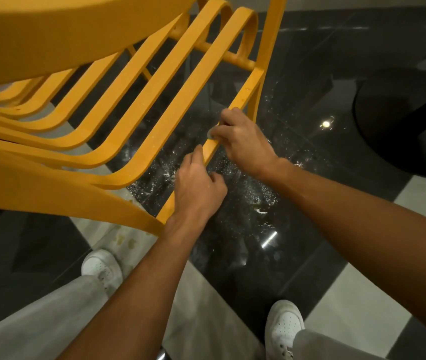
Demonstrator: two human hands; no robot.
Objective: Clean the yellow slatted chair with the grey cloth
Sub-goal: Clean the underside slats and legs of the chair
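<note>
We wipe the outer rail of the chair: one hand steadies, the other rubs.

Our left hand [196, 185] curls round the outer rail [243, 97] of the yellow slatted chair [154, 136] and holds it. Just beyond this grip, our right hand [243, 141] closes on the same rail, with the grey cloth [210, 134] pinched under its fingers so that only a corner shows. We judge this is the rail-wiping step. The next move calls for sliding the cloth firmly along the rail, away from the left grip.

Open gaps between the chair [139, 105] slats; a dark table base [409, 120] stands right.
</note>
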